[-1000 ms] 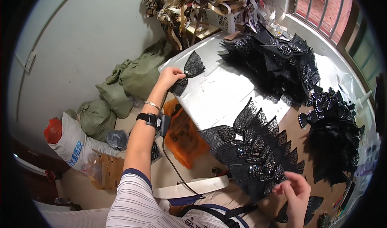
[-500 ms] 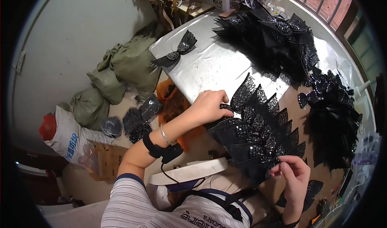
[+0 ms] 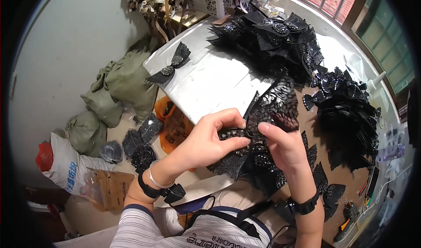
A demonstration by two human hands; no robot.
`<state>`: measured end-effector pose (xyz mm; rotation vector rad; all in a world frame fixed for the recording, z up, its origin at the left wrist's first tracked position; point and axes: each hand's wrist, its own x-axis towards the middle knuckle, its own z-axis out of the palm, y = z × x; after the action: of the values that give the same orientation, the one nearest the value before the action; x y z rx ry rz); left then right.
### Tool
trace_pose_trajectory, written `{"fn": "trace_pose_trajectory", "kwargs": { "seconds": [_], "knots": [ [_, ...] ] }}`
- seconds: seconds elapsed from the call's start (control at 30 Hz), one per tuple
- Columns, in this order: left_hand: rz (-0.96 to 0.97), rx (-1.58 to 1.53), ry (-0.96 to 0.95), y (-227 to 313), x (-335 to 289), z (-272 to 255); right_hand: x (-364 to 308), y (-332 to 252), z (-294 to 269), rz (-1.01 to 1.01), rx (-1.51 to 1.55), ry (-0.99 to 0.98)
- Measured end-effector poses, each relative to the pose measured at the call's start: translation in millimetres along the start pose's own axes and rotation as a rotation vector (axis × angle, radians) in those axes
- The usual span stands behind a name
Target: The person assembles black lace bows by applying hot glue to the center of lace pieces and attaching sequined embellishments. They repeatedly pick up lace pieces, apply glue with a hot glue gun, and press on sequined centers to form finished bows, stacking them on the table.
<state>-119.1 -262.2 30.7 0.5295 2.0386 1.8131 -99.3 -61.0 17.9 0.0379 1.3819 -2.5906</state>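
A black lace bow with a sequined centre is held up between my two hands. My left hand pinches its left side near the centre, thumb and forefinger closed on the black lace. On the other side, my right hand grips it with the thumb on top; its other fingers are hidden behind the lace. Beneath both hands lies an overlapping row of similar black bows, partly covered. Their sequins and beads catch the light.
A single black bow rests on the silver-covered table. Large heaps of black bows and dark fabric pieces stand at the far and right sides. Green sacks line the left wall. Pliers lie at lower right.
My right hand has moved up and left from the near end of the row to beside my left hand. A bow is now raised between both hands. The view has shifted.
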Motion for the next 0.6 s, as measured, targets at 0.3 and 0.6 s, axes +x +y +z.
{"fn": "trace_pose_trajectory", "kwargs": {
  "seconds": [0.3,0.6],
  "knots": [
    [-0.079,-0.202,-0.051,-17.9,-7.9,20.6,-27.3,23.2,-1.2,-0.199,-0.181,0.206],
    [-0.077,-0.129,0.014,-18.6,-17.9,34.0,-26.9,7.1,8.2,-0.112,-0.154,0.191]
  ]
}}
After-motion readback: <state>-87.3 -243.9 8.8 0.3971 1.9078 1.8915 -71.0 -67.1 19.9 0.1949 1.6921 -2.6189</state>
